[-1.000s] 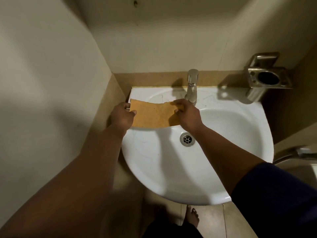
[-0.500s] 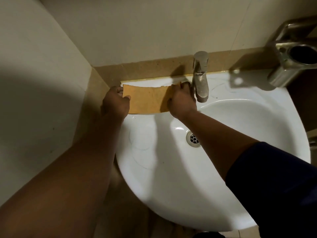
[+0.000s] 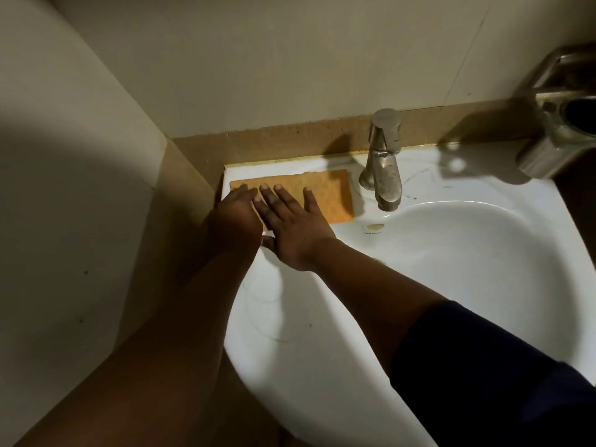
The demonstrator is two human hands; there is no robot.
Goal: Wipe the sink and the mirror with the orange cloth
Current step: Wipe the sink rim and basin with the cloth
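The orange cloth lies spread flat on the back left ledge of the white sink, just left of the tap. My right hand rests flat on the cloth's left half with straight, spread fingers. My left hand lies beside it over the cloth's left end, fingers extended; its fingertips reach the cloth's left edge. Neither hand grips the cloth. No mirror is in view.
A steel tap stands at the back of the sink, right of the cloth. A metal holder juts from the wall at the upper right. Walls close in at the left and behind, with a brown tile strip along the sink's back.
Both hands have let go of the cloth's ends, and it now lies flat on the ledge. The hands rest open on its left part. The camera has moved closer.
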